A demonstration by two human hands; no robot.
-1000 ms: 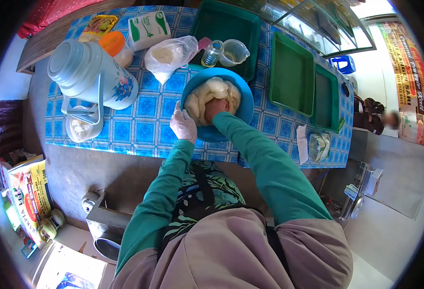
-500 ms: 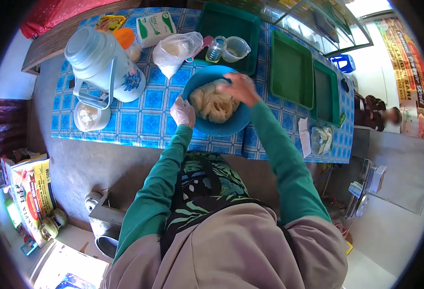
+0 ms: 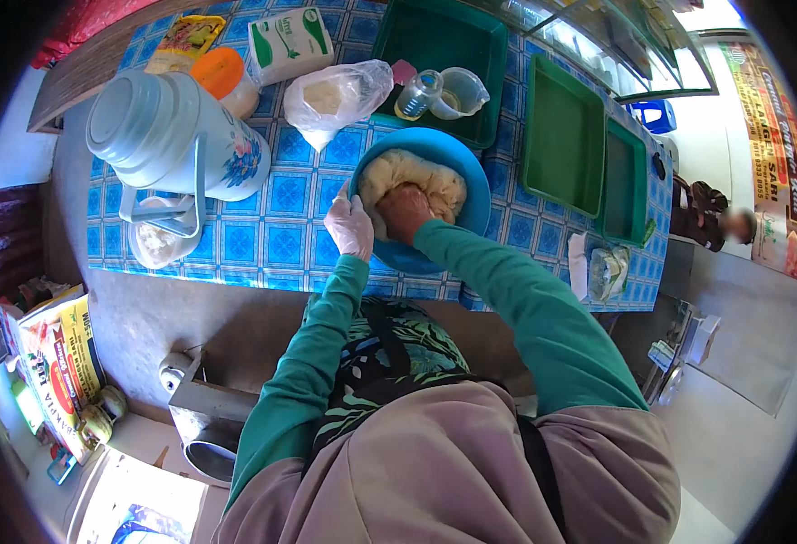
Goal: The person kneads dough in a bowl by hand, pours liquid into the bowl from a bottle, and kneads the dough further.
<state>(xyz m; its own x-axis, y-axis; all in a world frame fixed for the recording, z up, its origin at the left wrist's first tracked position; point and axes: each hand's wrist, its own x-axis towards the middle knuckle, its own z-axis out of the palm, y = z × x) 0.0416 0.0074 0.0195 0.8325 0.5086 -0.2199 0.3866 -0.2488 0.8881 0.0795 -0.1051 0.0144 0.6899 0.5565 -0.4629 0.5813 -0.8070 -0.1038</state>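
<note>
A blue bowl (image 3: 476,172) sits near the table's front edge with a large, pale lump of dough (image 3: 416,170) inside it. My left hand (image 3: 350,227), in a thin whitish glove, grips the bowl's left rim. Bare and curled, my right hand (image 3: 405,212) presses into the near part of the dough. Its fingertips are sunk in and hidden. Beyond the bowl lie a plastic bag of pale powder (image 3: 328,95), a glass jar (image 3: 418,93) and a clear measuring jug (image 3: 459,92).
A large flask (image 3: 176,136) stands at left, beside a tub of white powder (image 3: 158,238). Green trays (image 3: 561,136) lie at right, near a glass case (image 3: 629,45). A tissue pack (image 3: 289,45) is at the back. Another person (image 3: 702,213) is at far right.
My right hand has come down from above the bowl's right side into the dough. The dough now bulges toward the far rim. My left hand stays on the rim; the view has shifted slightly.
</note>
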